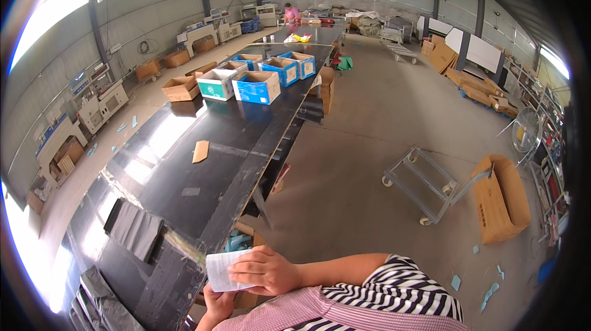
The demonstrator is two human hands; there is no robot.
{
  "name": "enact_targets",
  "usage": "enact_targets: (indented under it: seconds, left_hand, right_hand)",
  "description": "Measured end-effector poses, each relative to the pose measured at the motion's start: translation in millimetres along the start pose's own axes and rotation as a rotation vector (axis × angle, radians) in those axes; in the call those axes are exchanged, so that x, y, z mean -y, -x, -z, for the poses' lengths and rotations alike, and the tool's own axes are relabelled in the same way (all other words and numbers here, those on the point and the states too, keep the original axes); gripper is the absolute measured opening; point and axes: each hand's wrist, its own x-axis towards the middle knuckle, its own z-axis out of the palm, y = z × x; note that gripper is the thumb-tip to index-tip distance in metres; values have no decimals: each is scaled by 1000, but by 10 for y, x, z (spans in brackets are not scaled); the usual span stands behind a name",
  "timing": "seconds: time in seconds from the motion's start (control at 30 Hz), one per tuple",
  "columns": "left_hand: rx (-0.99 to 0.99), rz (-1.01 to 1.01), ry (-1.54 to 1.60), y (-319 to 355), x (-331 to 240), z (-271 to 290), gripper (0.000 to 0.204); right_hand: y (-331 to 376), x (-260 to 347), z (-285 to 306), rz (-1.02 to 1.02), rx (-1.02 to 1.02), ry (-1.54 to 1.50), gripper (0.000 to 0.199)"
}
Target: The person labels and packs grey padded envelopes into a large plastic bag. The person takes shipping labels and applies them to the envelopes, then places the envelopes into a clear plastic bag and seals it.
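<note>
A white paper slip point(223, 269) is being pinched flat between the right hand point(266, 270) above and left hand point(217, 307) beneath, beside the black bench point(203, 165), seemingly for reading.

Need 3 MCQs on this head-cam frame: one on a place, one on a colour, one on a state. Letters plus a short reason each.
1. Where does the small brown cardboard piece lie?
A. On the long black table
B. On the concrete floor
C. Inside a blue box

2. What colour is the paper slip in the hands?
A. Yellow
B. White
C. Blue

3. How is the wheeled metal cart frame loaded?
A. Stacked with boxes
B. Holding a fan
C. Bare, nothing on it

Key:
1 A: it rests flat on the dark tabletop, short of the blue and white boxes.
2 B: the slip held between the right hand and left hand is white.
3 C: floor shows through its bars; the big cardboard box sits beside it.
</note>
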Motion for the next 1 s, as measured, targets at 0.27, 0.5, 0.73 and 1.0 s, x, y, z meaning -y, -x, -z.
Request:
enact_targets:
  seconds: [0.27, 0.5, 0.73, 1.0]
  left_hand:
    - [312, 326, 276, -1419, 842, -824, 20]
    - [625, 147, 203, -3189, 847, -1842, 29]
    - [863, 176, 379, -4871, 947, -2439, 37]
    - [894, 43, 306, -6098, 1219, -3133, 45]
  right_hand:
    - [478, -823, 1020, -405, 137, 192, 46]
    - [770, -1979, 1745, -707, -93, 405, 86]
    - [575, -3124, 2338, -754, -141, 546, 93]
    - [652, -4270, 2960, -619, -80, 691, 75]
